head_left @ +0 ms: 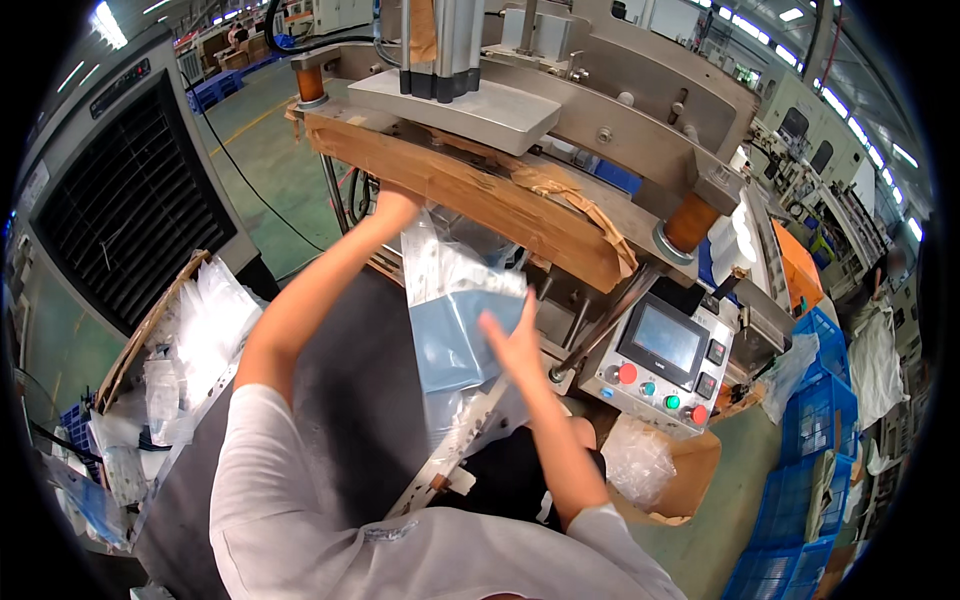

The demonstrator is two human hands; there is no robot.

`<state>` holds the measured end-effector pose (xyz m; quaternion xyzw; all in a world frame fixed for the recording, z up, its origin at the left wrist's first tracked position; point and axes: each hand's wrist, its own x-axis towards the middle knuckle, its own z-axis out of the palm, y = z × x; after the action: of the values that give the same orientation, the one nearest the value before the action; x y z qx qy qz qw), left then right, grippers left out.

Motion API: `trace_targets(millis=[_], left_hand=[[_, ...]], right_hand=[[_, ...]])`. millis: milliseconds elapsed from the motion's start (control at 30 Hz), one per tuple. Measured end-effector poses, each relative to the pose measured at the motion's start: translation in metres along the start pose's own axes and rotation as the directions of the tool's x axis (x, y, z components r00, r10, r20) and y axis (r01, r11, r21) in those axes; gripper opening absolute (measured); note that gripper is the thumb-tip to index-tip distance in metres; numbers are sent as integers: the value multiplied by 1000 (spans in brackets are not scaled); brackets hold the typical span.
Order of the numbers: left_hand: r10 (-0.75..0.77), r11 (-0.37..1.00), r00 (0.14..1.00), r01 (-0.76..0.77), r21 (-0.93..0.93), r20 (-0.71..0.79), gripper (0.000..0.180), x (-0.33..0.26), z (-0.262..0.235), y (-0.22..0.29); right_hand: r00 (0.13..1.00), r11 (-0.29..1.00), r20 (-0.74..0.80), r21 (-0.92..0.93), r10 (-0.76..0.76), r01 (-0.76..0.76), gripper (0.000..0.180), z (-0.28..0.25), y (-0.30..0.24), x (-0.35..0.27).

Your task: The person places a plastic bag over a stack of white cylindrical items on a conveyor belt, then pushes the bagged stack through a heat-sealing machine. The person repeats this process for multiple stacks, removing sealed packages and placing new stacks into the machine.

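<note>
Your left hand [401, 203] reaches to the brown-covered beam [450, 195] of the machine, and its fingers are hidden there, so I cannot tell if they grasp something. Your right hand [516, 347] is spread, the thumb apart from the fingers, beside the right edge of the clear plastic bag [450, 335]; whether it touches the bag, I cannot tell. This bag, with a pale blue content, is between your two hands, below the beam, and its lower part is near the metal bar with holes [462, 436]. On your right stands the control box [655, 355] with a screen and coloured buttons; on your left lies a pile of clear plastic [205, 320].
</note>
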<state>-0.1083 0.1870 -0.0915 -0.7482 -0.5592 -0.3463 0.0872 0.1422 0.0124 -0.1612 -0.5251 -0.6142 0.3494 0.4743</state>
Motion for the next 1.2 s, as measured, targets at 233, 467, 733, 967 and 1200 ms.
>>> trace_targets(millis=[233, 467, 733, 967, 1200], left_hand=[[6, 990, 827, -83, 112, 562, 68, -140, -19, 78], [-45, 987, 931, -15, 160, 362, 65, -229, -22, 67], [-121, 978, 934, 56, 199, 335, 65, -231, -16, 74], [-107, 979, 939, 41, 202, 326, 65, -226, -16, 77], [5, 988, 1000, -1, 155, -26, 64, -216, -30, 82]], right_hand=[[575, 787, 578, 211, -579, 580, 29, 88, -43, -118], [897, 879, 382, -477, 223, -16, 45, -6, 31, -1], [886, 962, 455, 189, 92, -197, 58, -38, 52, -2], [909, 759, 227, 501, 349, -416, 52, -192, 128, -110], [796, 731, -42, 429, 604, -531, 49, -267, 219, -176]])
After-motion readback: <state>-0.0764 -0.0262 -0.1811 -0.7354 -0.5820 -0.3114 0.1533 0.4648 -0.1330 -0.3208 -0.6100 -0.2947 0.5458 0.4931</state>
